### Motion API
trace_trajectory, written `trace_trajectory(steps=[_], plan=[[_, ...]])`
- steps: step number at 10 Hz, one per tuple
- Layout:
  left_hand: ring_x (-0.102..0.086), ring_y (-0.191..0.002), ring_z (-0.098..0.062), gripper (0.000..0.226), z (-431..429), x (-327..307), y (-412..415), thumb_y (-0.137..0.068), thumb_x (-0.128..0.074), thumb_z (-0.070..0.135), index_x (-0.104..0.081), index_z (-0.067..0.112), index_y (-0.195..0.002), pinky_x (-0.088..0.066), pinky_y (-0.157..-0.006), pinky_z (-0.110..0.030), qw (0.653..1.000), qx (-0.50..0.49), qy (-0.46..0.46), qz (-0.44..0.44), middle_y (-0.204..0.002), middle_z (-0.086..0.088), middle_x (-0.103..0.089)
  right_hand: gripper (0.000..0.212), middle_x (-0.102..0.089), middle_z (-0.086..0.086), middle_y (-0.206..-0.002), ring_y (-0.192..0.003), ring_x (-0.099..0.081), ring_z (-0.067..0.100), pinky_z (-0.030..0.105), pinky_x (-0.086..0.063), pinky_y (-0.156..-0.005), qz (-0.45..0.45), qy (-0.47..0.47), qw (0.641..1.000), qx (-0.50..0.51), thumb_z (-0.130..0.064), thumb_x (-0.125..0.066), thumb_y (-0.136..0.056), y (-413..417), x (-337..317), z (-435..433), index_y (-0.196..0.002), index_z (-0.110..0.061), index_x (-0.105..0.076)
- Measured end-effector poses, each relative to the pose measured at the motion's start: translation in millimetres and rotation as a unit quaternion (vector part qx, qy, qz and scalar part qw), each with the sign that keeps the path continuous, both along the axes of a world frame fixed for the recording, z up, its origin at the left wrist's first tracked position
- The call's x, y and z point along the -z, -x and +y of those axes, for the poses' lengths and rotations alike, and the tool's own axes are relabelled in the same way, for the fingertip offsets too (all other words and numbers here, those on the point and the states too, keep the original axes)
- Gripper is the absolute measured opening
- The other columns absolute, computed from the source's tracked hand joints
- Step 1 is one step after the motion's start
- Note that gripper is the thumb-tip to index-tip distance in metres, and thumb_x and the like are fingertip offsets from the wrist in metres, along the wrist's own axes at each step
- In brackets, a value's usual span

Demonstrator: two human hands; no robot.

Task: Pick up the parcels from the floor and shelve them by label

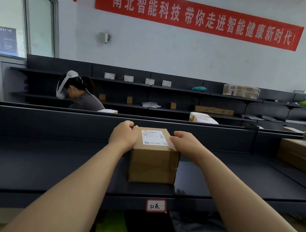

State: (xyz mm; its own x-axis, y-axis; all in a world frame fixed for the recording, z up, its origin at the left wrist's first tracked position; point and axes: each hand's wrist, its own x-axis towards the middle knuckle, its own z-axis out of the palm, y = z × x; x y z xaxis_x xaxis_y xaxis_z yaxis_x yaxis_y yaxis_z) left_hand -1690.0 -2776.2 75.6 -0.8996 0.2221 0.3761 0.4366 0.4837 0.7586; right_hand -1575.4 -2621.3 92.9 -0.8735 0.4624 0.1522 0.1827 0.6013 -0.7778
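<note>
Evidently one cardboard parcel (154,156) already sits on the dark shelf (48,161) above the shelf tag (156,205), left hand (124,135) curled and right hand (184,141) flat against its sides; bags below the tag look unsorted.

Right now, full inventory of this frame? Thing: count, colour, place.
cardboard parcel: one, brown with white label, on the near shelf, centre
near shelf: one, dark grey, foreground
shelf tag: one, white with red border, on the shelf's front edge
large cartons: at least two, brown, right end of the shelf
far shelving: dark, along the back wall, holding small boxes and bags
banner: red with white characters, on the wall
other person: one, wearing a white headset, behind the near shelf
left hand: on the parcel's left top edge
right hand: on its right top edge
</note>
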Motion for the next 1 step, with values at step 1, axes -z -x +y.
trace_trajectory(steps=[1], plan=[[-0.058,-0.101,-0.021,0.030,1.7,-9.1,-14.6,-0.095,-0.046,0.026,-0.060,0.012,-0.118,-0.041,-0.077,-0.030,0.998,-0.005,-0.009,0.065,-0.116,-0.006,-0.065,0.050,-0.050,0.011,-0.137,-0.120,-0.050,0.023,0.028,-0.040,-0.091,0.032,-0.025,0.999,0.021,-0.020,-0.050,-0.094,-13.7,-2.0,4.2,-0.141,-0.009,-0.037]])
